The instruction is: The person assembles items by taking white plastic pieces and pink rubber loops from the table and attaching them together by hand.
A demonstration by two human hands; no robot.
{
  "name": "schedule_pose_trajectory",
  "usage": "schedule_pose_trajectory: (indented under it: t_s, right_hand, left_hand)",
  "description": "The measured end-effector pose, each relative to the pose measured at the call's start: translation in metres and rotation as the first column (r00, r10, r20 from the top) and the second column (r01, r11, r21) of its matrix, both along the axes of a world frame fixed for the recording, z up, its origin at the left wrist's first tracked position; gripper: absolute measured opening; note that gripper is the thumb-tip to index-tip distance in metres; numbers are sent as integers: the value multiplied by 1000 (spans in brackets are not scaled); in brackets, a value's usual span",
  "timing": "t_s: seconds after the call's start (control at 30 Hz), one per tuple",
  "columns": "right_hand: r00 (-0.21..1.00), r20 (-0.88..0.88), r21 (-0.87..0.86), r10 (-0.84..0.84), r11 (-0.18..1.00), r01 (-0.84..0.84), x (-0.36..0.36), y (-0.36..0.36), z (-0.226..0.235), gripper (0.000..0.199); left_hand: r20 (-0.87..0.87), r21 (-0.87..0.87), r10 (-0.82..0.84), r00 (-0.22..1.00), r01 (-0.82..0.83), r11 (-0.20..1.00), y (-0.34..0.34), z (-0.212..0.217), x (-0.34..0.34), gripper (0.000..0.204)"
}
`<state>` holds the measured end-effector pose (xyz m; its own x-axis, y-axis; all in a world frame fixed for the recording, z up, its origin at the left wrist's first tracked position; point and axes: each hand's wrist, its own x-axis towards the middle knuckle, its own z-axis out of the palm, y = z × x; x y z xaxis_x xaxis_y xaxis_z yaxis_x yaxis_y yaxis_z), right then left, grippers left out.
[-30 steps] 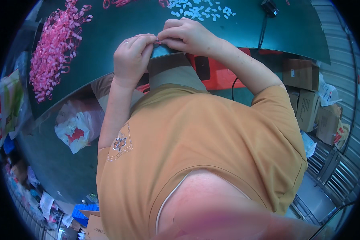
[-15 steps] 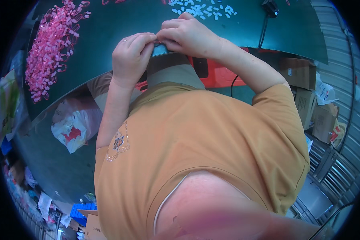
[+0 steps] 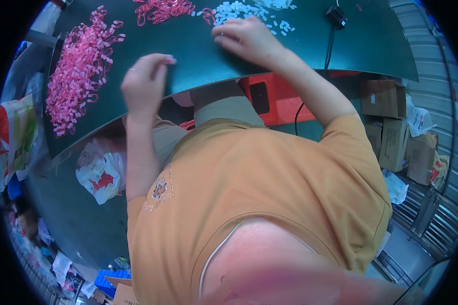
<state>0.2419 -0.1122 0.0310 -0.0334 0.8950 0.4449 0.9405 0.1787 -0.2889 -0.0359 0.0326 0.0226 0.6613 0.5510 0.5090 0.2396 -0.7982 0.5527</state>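
Note:
My left hand (image 3: pixel 143 84) is closed in a pinch above the near left part of the table. A small pink loop with a pale tab (image 3: pixel 170 59) sticks out from its fingertips. My right hand (image 3: pixel 249 41) reaches farther in over the table, fingers partly stretched and apart, with nothing visible in them. Just beyond it lie scattered small white oval pieces (image 3: pixel 234 10). One pink loop (image 3: pixel 208 16) lies beside those pieces, near my right fingertips. At the far edge of view sits a heap of pink-red loops (image 3: pixel 164 10). A large pile of pink loops with pale tabs (image 3: pixel 79 76) spreads at the left.
The dark green table (image 3: pixel 290 56) has a curved-looking near edge by my lap. A black plug-like box (image 3: pixel 337 17) with a cable sits at the right. Below are a red plastic stool or crate (image 3: pixel 285 99), cardboard boxes (image 3: pixel 384 99) and a white plastic bag (image 3: pixel 101 173).
My hands were together at the table edge over a small piece. They have separated: the left moved left with the pink loop, the right moved away toward the white pieces.

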Motion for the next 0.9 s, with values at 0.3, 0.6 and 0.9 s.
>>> schedule_pose_trajectory:
  t_s: [0.3,0.6,0.9]
  right_hand:
    - [953,61,-84,-298,950,302,14,57,32,35]
    - [963,-175,-101,-206,976,191,31,71,6,25]
    - [-138,-981,-52,-133,879,-473,-21,17,27,34]
  left_hand:
    - [-127,218,488,864,-455,863,123,13,-72,31]
    - [-6,48,179,984,-178,983,51,8,-17,25]
    - [386,-316,-182,904,315,895,5,20,37,28]
